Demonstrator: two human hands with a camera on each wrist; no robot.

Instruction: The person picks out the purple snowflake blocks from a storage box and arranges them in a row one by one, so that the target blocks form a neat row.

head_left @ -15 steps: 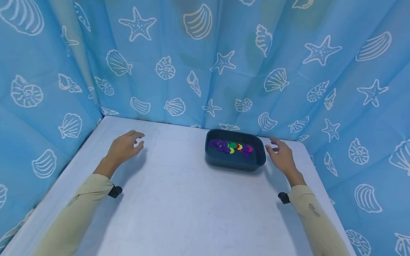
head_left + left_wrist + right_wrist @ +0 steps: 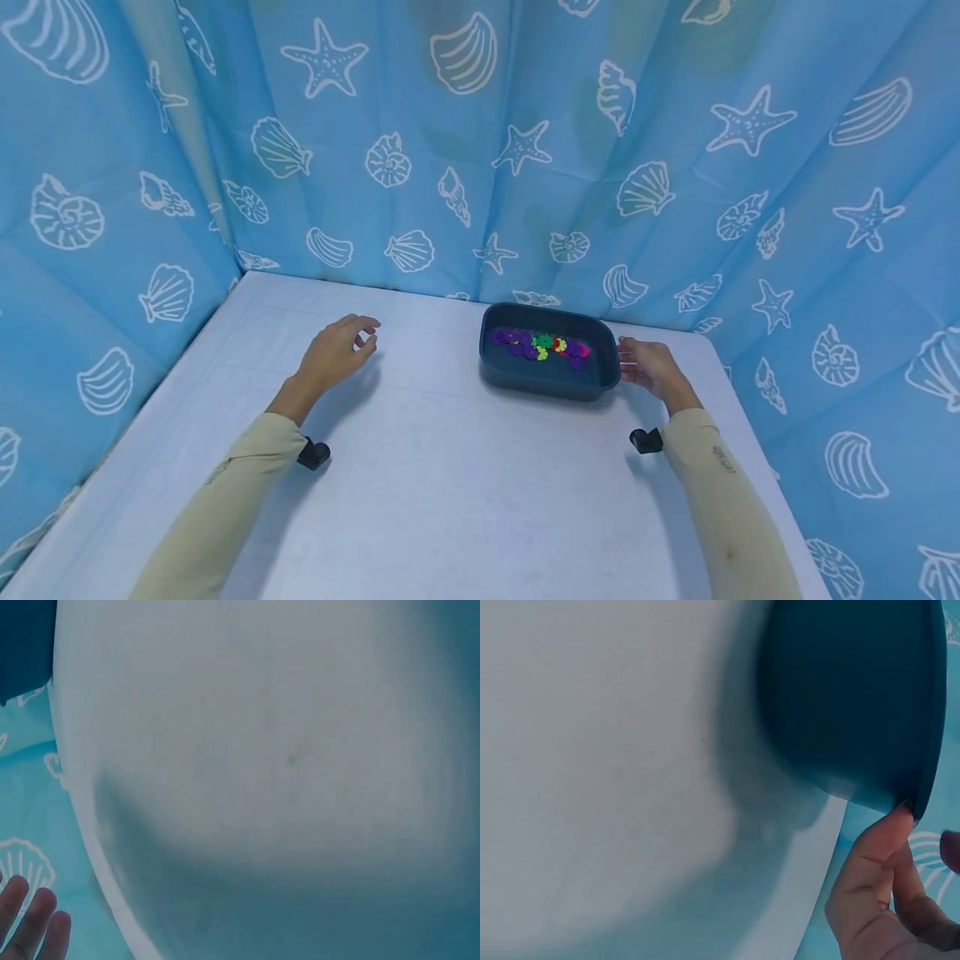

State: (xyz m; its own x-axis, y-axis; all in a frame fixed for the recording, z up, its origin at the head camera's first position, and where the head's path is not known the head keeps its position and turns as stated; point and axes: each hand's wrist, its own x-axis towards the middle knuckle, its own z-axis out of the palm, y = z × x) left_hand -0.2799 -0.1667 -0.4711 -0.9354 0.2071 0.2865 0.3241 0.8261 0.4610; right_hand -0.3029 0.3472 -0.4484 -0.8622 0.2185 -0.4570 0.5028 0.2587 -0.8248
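A dark blue plastic tub (image 2: 540, 385) stands near the table's back edge, right of centre. On its floor lie several small scalloped discs (image 2: 517, 340), mostly purple, with green, yellow, red and pink among them. My right hand (image 2: 654, 367) is at the tub's right end, fingers extended against its side. In the right wrist view a fingertip (image 2: 900, 817) meets the corner of the tub's rim. To the left of the tub, my left hand (image 2: 337, 352) hovers above the table with loosely bent fingers and nothing in them.
A white cloth covers the table (image 2: 465, 483). Behind it and along both sides hangs a blue curtain (image 2: 450, 150) with white shells and starfish, close behind the tub. A small black device (image 2: 313, 455) sits at each wrist.
My left hand has moved right, toward the tub. The right hand has shifted slightly left and down, bringing its fingers to the tub's end. The tub stays in place.
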